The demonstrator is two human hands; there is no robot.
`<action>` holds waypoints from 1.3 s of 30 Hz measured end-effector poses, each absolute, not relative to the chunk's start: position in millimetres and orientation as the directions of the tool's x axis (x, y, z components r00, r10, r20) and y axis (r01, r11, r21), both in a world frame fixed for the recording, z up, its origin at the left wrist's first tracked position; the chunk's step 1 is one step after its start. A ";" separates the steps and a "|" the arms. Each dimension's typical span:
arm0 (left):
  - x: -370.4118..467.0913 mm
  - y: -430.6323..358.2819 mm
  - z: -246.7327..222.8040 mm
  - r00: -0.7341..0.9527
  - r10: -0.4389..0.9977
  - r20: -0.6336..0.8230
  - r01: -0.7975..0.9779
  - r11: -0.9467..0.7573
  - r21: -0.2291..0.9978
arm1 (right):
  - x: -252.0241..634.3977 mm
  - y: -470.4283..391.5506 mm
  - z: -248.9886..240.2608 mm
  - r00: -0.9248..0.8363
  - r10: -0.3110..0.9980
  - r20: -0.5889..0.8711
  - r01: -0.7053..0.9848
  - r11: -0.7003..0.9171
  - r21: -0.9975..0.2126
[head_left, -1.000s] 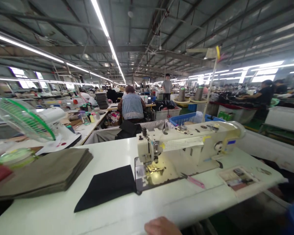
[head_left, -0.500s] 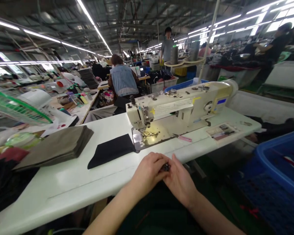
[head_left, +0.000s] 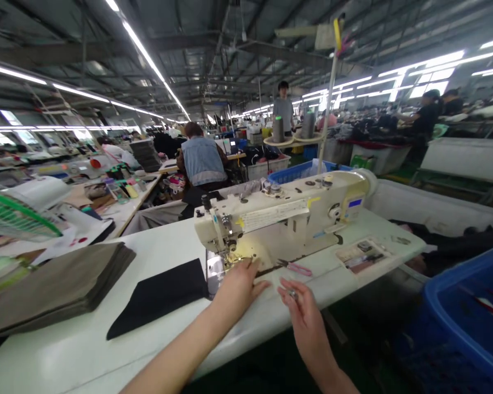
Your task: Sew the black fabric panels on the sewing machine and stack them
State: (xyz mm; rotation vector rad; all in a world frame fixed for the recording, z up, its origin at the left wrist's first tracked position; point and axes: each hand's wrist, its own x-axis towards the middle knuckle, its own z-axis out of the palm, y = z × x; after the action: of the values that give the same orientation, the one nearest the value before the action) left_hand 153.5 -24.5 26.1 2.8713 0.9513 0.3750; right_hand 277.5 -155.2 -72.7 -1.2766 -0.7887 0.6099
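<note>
My left hand (head_left: 239, 284) reaches onto the bed of the sewing machine (head_left: 267, 219), close to the lit needle area. Its fingers are stretched forward with the thumb apart, and nothing shows in it; the fingertips partly cover the bed plate. My right hand (head_left: 306, 312) is just over the table's front edge, its fingers closed on a small shiny metal bobbin (head_left: 293, 294). Whether the bobbin sits in a case is too small to tell. Pink-handled thread snips (head_left: 299, 268) lie on the table beyond my right hand. A dark fabric piece (head_left: 162, 295) lies left of the needle plate.
A stack of grey-brown fabric (head_left: 66, 279) is on the table's left side, near a green-rimmed fan (head_left: 16, 213). A small tray (head_left: 363, 253) with tools sits at right. A blue basket (head_left: 468, 306) stands at lower right. A co-worker (head_left: 203, 158) sits ahead.
My hands were together at the table's front edge around the metal bobbin. Now they are apart: the left has moved forward to the machine bed, the right keeps the bobbin. The view has tilted up.
</note>
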 end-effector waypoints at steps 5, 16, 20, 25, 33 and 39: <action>223.3 6.4 128.7 0.741 0.501 0.447 0.532 -0.844 0.064 | 295.0 -138.7 -83.1 0.580 0.812 0.064 -0.061 0.122 -0.991; 277.4 64.7 191.2 0.758 0.586 0.286 0.573 -0.808 0.137 | 294.8 -126.2 -61.0 0.637 0.771 0.029 -0.154 0.163 -0.975; 273.7 62.4 201.7 0.746 0.584 0.319 0.578 -0.806 0.126 | 326.6 -115.7 -8.8 0.676 0.715 0.179 0.049 0.199 -0.979; 251.8 55.5 216.0 0.768 0.566 0.300 0.559 -0.821 0.117 | 374.2 -69.5 81.6 0.629 0.376 0.680 0.564 0.381 -0.733; 218.8 28.2 188.6 0.817 0.512 0.265 0.529 -0.848 0.005 | 398.4 8.7 127.7 0.030 0.626 0.779 0.896 0.329 -0.299; 220.7 27.9 175.9 0.824 0.463 0.327 0.510 -0.857 -0.070 | 393.0 -4.0 127.3 -0.129 0.690 0.712 0.925 0.343 -0.165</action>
State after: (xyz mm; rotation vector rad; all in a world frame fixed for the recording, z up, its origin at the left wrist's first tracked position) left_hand 220.7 27.9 175.9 3.1471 0.8457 0.4990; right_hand 393.0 -4.0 127.3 -1.4150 -1.8884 -0.4138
